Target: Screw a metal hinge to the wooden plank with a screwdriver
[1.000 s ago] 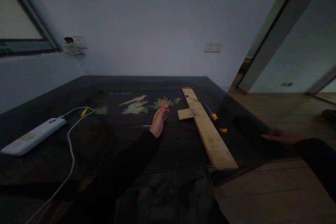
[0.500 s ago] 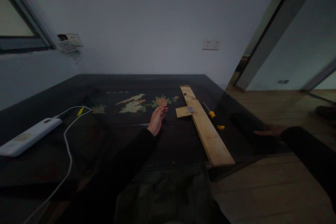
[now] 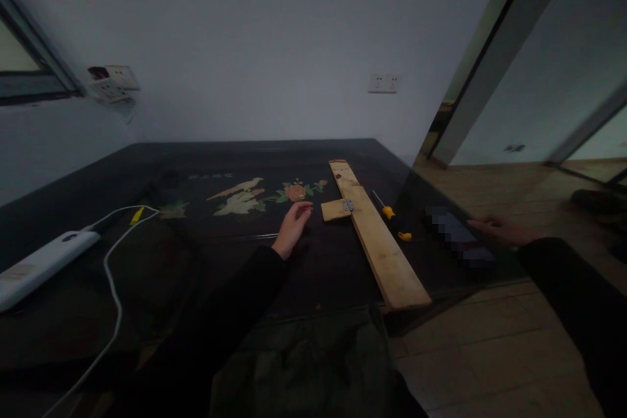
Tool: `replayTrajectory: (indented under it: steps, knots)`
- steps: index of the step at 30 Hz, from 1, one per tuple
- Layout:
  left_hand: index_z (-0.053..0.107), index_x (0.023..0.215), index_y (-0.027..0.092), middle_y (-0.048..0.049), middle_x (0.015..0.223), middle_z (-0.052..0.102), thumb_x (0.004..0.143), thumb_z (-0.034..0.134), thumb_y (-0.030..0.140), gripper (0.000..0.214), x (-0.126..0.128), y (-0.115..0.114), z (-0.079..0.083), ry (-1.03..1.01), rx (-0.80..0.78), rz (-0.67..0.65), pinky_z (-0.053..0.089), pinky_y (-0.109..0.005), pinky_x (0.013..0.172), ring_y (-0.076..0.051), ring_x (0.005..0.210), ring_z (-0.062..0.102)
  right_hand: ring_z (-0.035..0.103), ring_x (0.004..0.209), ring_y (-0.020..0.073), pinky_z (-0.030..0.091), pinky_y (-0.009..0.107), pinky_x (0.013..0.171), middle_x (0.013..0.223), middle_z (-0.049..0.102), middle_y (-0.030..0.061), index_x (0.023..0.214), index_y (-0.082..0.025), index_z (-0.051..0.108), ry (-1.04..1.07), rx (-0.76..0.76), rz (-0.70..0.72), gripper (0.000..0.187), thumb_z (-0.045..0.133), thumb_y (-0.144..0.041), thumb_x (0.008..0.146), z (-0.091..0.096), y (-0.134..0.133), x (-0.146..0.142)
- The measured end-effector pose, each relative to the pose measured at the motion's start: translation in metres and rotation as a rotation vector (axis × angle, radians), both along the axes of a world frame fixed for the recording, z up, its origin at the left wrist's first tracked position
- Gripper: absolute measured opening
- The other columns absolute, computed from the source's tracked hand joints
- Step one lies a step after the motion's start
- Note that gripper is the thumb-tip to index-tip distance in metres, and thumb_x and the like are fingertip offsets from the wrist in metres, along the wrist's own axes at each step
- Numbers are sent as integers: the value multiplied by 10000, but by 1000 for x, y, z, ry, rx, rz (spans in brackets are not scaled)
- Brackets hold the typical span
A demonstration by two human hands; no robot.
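Above the dark tabletop (image 3: 245, 261), my left hand (image 3: 292, 228) has its fingers bent and drawn together; whatever may be between them is too small to make out. Just to its right lies a small wooden block (image 3: 335, 210), joined by a metal hinge (image 3: 348, 205) to a long wooden board (image 3: 379, 245). My right hand (image 3: 502, 231) is at the table's right side with its fingers stretched toward a phone (image 3: 453, 235) lying flat, its screen blurred into blocks. Whether the fingertips touch the phone's edge I cannot tell.
A screwdriver (image 3: 386, 208) with a yellow handle and a small yellow piece (image 3: 405, 236) lie right of the board. On the left rests a white power strip (image 3: 46, 261) with a white cable (image 3: 116, 300) trailing over the front edge. Behind stands a wall with sockets (image 3: 383, 83).
The phone, dark and under my right hand before, now shows a lighter screen, with the hand at its upper right edge. My left hand keeps its bent shape. The view has shifted slightly.
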State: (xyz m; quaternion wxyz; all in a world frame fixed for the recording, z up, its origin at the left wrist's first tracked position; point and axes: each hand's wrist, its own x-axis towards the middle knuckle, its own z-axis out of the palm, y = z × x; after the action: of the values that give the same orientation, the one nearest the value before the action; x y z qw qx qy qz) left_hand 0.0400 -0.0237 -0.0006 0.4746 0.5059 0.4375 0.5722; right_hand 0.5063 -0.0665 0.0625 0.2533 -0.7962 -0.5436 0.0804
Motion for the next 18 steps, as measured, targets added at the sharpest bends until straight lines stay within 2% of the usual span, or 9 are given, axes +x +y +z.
replayTrajectory:
  steps: [1, 3, 6, 8, 9, 12, 14, 18]
  knots:
    - [637, 946, 199, -55, 988, 637, 781, 590, 176, 173, 3, 2, -1, 77, 36, -9, 411, -340, 928, -193, 972, 582, 556, 536, 129, 409, 327, 586, 645, 646, 131, 669, -93, 645, 24, -56, 57, 336, 611, -412, 771, 5, 0, -9]
    - [637, 940, 191, -73, 1009, 618, 759, 597, 143, 192, 10, 7, -2, 238, 124, -30, 408, -368, 945, -216, 995, 567, 615, 745, 168, 446, 319, 715, 882, 673, 168, 871, -95, 636, 21, -20, 186, 287, 536, -362, 842, 8, -9, -38]
    - [631, 999, 194, -94, 1078, 577, 716, 637, 133, 289, 24, 14, -3, 444, 263, -60, 358, -405, 1013, -255, 1087, 516, 602, 965, 217, 451, 335, 872, 1110, 629, 152, 1079, -128, 586, -41, 27, 468, 374, 528, -419, 851, -1, -35, -101]
    - [610, 1074, 198, -105, 1138, 545, 694, 664, 147, 387, 33, 20, -4, 529, 322, -85, 311, -421, 1055, -274, 1143, 475, 562, 1101, 240, 421, 363, 964, 1177, 598, 125, 1150, -161, 557, -107, 45, 573, 416, 523, -451, 853, -11, -51, -141]
    - [594, 1112, 197, -113, 1175, 527, 688, 677, 164, 432, 38, 23, -6, 552, 336, -100, 291, -429, 1070, -283, 1169, 455, 549, 1133, 247, 415, 373, 980, 1208, 580, 116, 1173, -173, 548, -153, 24, 567, 431, 497, -471, 866, -15, -58, -158]
    - [566, 1171, 199, -131, 1276, 474, 662, 727, 236, 534, 48, 32, -11, 543, 336, -142, 233, -446, 1104, -310, 1247, 388, 578, 1097, 278, 457, 409, 921, 1269, 542, 119, 1266, -206, 501, -291, -81, 431, 520, 463, -535, 866, -21, -65, -192]
    - [573, 1161, 203, -131, 1307, 462, 632, 760, 271, 566, 52, 38, -14, 491, 318, -156, 204, -444, 1117, -320, 1279, 357, 599, 1060, 294, 472, 421, 880, 1303, 516, 140, 1305, -211, 472, -351, -143, 383, 559, 445, -558, 867, -20, -62, -204]
    - [593, 1138, 193, -139, 1275, 502, 607, 785, 313, 577, 56, 46, -15, 427, 283, -173, 214, -424, 1111, -318, 1257, 394, 572, 1110, 317, 475, 417, 860, 1299, 509, 172, 1343, -201, 437, -394, -194, 398, 643, 475, -596, 837, -18, -55, -219]
